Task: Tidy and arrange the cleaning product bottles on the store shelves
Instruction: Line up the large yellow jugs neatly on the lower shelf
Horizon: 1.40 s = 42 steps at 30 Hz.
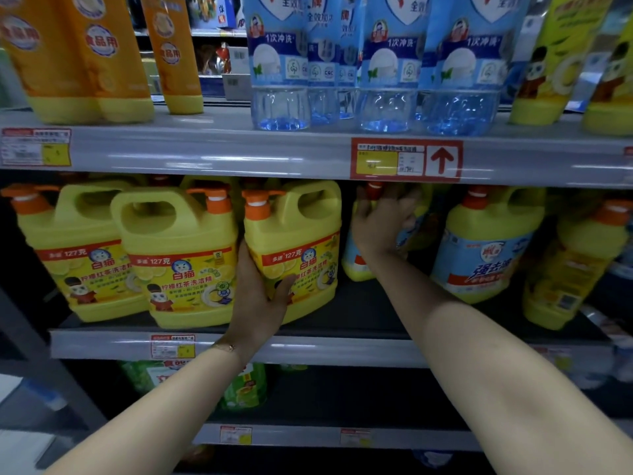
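**Middle shelf: squaring the yellow jugs**

I see both hands working the middle shelf (342,330). Left hand (260,303) wraps the lower left corner of a yellow jug (301,234), thumb across the label, fingers tucked between it and the neighbour jug (181,255), which sits just beside. Right hand (380,228) is deeper in, fingers curled over the top of a blue-label bottle (352,265) near its red cap; the hand hides most of the bottle, but it reads as a grasp.

Step in hand, by my read: drawing stock forward and closing ranks. The jug sits at a slight angle to the edge, and there is a dark gap between it and the blue-label bottle.

Next move likely calls for turning the jug face-out and sliding the rear bottle forward under the upper shelf lip (239,156). Clearance looks tight; the cap could catch. A second blue-label jug (486,248) stands well to the right.
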### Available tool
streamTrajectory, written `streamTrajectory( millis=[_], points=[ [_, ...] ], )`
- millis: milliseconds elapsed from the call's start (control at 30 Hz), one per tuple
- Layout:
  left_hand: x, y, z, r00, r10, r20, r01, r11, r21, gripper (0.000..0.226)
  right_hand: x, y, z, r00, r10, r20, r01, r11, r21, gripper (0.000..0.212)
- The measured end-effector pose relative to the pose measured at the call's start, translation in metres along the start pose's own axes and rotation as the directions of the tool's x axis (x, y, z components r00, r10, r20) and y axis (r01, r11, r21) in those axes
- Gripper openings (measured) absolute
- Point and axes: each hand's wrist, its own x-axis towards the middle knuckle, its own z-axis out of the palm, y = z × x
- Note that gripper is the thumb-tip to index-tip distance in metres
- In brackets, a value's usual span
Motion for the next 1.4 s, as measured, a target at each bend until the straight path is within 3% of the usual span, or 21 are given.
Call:
streamTrajectory(
  millis=[100,267,400,500,600,733,833,933,1133,1233,1300,1400],
  points=[
    [0.001,0.001,-0.002,0.999,0.012,0.031,-0.012,1.000,0.008,0.086,0.011,0.009,-0.002,0.998,0.059,-0.021,-0.062,0.978,-0.198,0.050],
    [0.003,0.002,-0.004,0.997,0.006,0.075,-0.011,0.998,0.061,0.089,0.031,0.028,-0.009,0.994,0.091,-0.065,-0.108,0.939,-0.327,0.059],
    [0.007,0.002,-0.005,0.992,-0.066,0.110,0.059,0.996,0.072,0.097,0.046,0.046,-0.011,0.998,-0.045,0.042,0.057,0.923,-0.380,0.043],
    [0.009,0.000,-0.005,0.988,-0.081,0.129,0.070,0.994,0.085,0.097,0.038,0.048,-0.019,0.978,-0.030,0.205,0.089,0.954,-0.285,0.037],
    [0.013,0.001,-0.004,0.983,-0.105,0.152,0.096,0.993,0.064,0.097,0.009,0.044,-0.032,0.958,-0.116,0.263,0.157,0.978,-0.140,0.052],
    [0.016,0.006,0.002,0.965,-0.161,0.205,0.158,0.987,0.032,0.093,-0.024,0.047,-0.042,0.874,-0.222,0.433,0.204,0.975,0.087,0.062],
    [0.020,0.009,0.012,0.951,-0.182,0.249,0.186,0.982,0.007,0.089,-0.033,0.052,-0.048,0.822,-0.251,0.511,0.219,0.968,0.124,0.064],
    [0.020,0.015,0.026,0.937,-0.181,0.300,0.203,0.978,-0.042,0.086,-0.030,0.058,-0.060,0.851,-0.296,0.434,0.300,0.952,0.062,0.057],
    [0.021,0.025,0.057,0.930,-0.138,0.340,0.182,0.978,-0.099,0.086,-0.014,0.077,-0.101,0.912,-0.368,0.183,0.405,0.880,-0.247,0.045],
    [0.021,0.028,0.067,0.930,-0.130,0.344,0.181,0.976,-0.121,0.087,-0.018,0.095,-0.116,0.942,-0.335,-0.014,0.307,0.879,-0.364,0.062],
    [0.023,0.028,0.068,0.930,-0.132,0.343,0.183,0.975,-0.123,0.087,-0.021,0.107,-0.120,0.983,-0.170,-0.063,0.140,0.932,-0.336,0.079],
    [0.024,0.027,0.065,0.930,-0.127,0.345,0.182,0.974,-0.131,0.085,-0.022,0.127,-0.114,0.978,0.190,0.082,-0.171,0.965,-0.199,0.103]
  ],
)
